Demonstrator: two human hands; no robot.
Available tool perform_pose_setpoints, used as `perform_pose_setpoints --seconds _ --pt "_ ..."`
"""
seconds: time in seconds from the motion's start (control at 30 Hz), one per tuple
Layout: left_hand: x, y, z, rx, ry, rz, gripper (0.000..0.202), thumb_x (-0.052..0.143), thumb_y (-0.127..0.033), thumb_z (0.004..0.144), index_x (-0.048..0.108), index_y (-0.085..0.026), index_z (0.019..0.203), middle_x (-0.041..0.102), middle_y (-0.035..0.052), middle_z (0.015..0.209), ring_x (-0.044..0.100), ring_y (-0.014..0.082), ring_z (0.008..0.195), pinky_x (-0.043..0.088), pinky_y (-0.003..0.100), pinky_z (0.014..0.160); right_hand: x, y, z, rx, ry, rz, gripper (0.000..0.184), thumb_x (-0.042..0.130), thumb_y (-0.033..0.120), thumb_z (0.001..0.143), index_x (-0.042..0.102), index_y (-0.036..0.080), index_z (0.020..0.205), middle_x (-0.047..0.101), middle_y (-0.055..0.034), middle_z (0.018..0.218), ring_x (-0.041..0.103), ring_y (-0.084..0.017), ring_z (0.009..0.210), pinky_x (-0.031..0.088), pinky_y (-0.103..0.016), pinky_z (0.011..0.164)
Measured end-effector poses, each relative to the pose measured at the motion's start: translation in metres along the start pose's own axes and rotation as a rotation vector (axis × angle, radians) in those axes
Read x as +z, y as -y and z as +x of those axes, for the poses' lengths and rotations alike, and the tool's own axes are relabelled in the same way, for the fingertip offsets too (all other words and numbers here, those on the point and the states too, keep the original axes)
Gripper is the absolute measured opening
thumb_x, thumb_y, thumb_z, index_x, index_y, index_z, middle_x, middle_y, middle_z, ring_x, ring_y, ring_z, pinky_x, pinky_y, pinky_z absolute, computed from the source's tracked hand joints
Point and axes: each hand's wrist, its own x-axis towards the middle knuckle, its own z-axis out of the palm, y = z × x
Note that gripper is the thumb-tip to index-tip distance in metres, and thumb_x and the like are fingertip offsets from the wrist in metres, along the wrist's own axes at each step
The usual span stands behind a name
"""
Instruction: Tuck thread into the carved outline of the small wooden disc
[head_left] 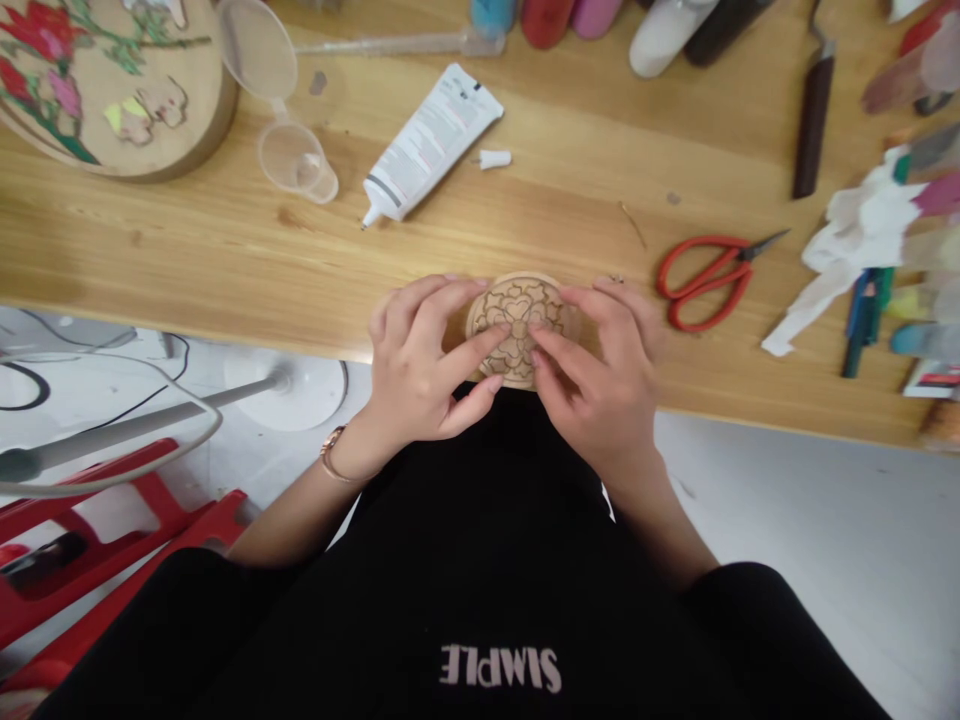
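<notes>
- Starting at the far left, a large round wooden panel (112, 85) lies on the counter (225, 250), flowers on it partly coloured red and green, some shapes bare; its upper part is cut off by the frame.
- Next come a clear funnel (259, 50) and a small clear cup (300, 165), then a white glue tube (431, 140) lying uncapped, its cap (495, 158) just beside it.
- The left hand (420, 365) rests on the small wooden disc (516, 325) at the counter's near edge, fingers spread, forefinger tip pressing on the cut floral pattern.
- The disc looks uncoloured, so by my judgement the work on it is early; whether any pieces are glued down cannot be told.
- The right hand (600, 380) meets it from the other side, fingertips together on the disc's lower middle; what they pinch, if anything, is hidden.
- Red scissors (709, 275) lie near, closed.
- At the right edge, paper scraps (862, 230) and pens are blurred.
</notes>
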Motion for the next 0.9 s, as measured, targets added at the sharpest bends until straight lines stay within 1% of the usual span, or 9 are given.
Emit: perform_pose_setpoints --seconds 0.07,0.2,0.33,0.4,0.5,0.6,0.73,0.8,0.9 --pt "0.0 0.0 0.0 -0.006 -0.006 -0.001 0.033 0.054 -0.043 0.088 0.061 -0.032 0.118 0.052 0.0054 0.133 0.046 0.0281 0.123 0.044 0.05 0.099 0.0 0.0 0.0 -0.004 -0.005 0.002 0.015 0.058 0.021 0.088 0.072 0.021 0.092 0.066 -0.009 0.118 0.056 -0.027 0.12 0.05 -0.047 0.099" --pt "0.0 0.0 0.0 0.0 -0.013 -0.022 0.035 0.056 -0.043 0.087 0.061 -0.031 0.119 0.053 0.0073 0.132 0.046 0.0294 0.123 0.042 0.05 0.099 0.0 0.001 0.0 -0.004 -0.02 -0.001 0.013 0.059 0.019 0.087 0.072 0.02 0.092 0.066 -0.009 0.118 0.056 -0.027 0.119 0.051 -0.046 0.098" --pt "0.0 0.0 -0.001 -0.034 0.016 -0.047 0.035 0.056 -0.044 0.087 0.059 -0.036 0.121 0.052 0.004 0.135 0.045 0.0289 0.124 0.039 0.049 0.101 0.0 0.002 0.0 -0.008 -0.018 0.004 0.013 0.061 0.019 0.086 0.072 0.018 0.092 0.067 -0.0101 0.117 0.057 -0.028 0.119 0.051 -0.046 0.098" --pt "0.0 0.0 -0.001 -0.025 0.01 -0.045 0.035 0.056 -0.043 0.087 0.06 -0.034 0.121 0.052 0.0051 0.134 0.045 0.0289 0.124 0.04 0.049 0.101 0.0 0.002 0.0 -0.007 -0.016 0.01 0.013 0.061 0.018 0.086 0.072 0.018 0.092 0.067 -0.0108 0.117 0.057 -0.028 0.119 0.051 -0.046 0.098" --pt "0.0 0.001 0.0 0.014 -0.019 -0.032 0.034 0.056 -0.041 0.088 0.064 -0.026 0.117 0.054 0.01 0.13 0.046 0.0298 0.122 0.043 0.05 0.098 0.0 0.002 0.0 0.0 -0.019 0.011 0.013 0.06 0.019 0.086 0.071 0.019 0.093 0.067 -0.0103 0.117 0.058 -0.028 0.118 0.051 -0.047 0.098" --pt "-0.001 0.001 0.001 0.028 -0.029 -0.036 0.035 0.057 -0.04 0.088 0.066 -0.023 0.116 0.055 0.012 0.128 0.047 0.0299 0.12 0.044 0.051 0.098 -0.002 0.002 0.001 0.011 -0.009 0.004 0.015 0.059 0.019 0.087 0.07 0.021 0.097 0.066 -0.009 0.118 0.058 -0.027 0.118 0.051 -0.046 0.097" --pt "-0.002 0.0 0.002 0.012 -0.021 -0.041 0.035 0.056 -0.041 0.087 0.063 -0.026 0.118 0.056 0.0099 0.128 0.049 0.0292 0.119 0.046 0.05 0.098 -0.006 0.001 0.002 0.049 -0.005 -0.008 0.016 0.06 0.02 0.086 0.069 0.023 0.098 0.067 -0.0073 0.116 0.059 -0.027 0.117 0.05 -0.048 0.099" --pt "-0.002 0.0 0.002 -0.008 -0.024 -0.043 0.034 0.056 -0.04 0.087 0.062 -0.028 0.118 0.056 0.0088 0.128 0.049 0.0292 0.119 0.046 0.05 0.098 -0.008 -0.001 0.001 0.063 -0.037 0.009 0.018 0.06 0.019 0.085 0.069 0.024 0.1 0.067 -0.0071 0.114 0.06 -0.027 0.115 0.049 -0.049 0.1" --pt "-0.001 -0.001 0.001 -0.014 -0.033 -0.058 0.035 0.058 -0.037 0.086 0.062 -0.026 0.119 0.057 0.0105 0.128 0.05 0.0306 0.119 0.045 0.05 0.098 -0.01 -0.007 0.001 0.08 -0.096 0.014 0.021 0.06 0.018 0.085 0.069 0.025 0.103 0.068 -0.007 0.111 0.06 -0.026 0.111 0.048 -0.049 0.1"
